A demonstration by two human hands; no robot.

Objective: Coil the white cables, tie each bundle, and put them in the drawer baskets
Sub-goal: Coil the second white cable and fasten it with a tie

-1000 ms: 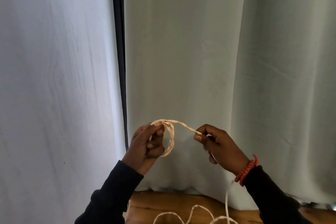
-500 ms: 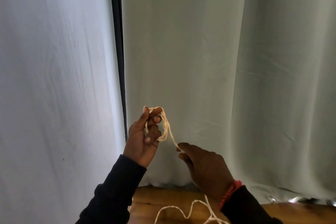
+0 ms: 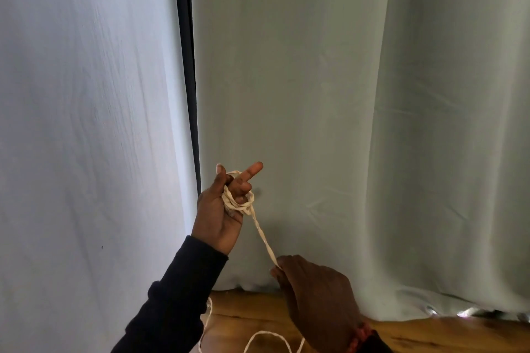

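A thin white cable (image 3: 262, 233) runs taut from a small coil (image 3: 239, 200) down to the right. My left hand (image 3: 222, 209) is raised in front of the curtain with the coil looped round its fingers; the thumb and one finger stick up. My right hand (image 3: 312, 286) is lower, near the floor, pinching the cable between thumb and fingers. The slack end of the cable (image 3: 269, 337) lies in loops on the wooden floor below both hands. No drawer or basket is in view.
A pale green curtain (image 3: 358, 123) hangs to the floor straight ahead. A white curtain (image 3: 86, 123) hangs on the left, with a dark vertical frame (image 3: 186, 66) between them. Wooden floor (image 3: 430, 335) shows at the bottom.
My right hand has swung from level with the coil down and to the right, pulling the cable taut. My left hand has lifted slightly and stretched one finger out.
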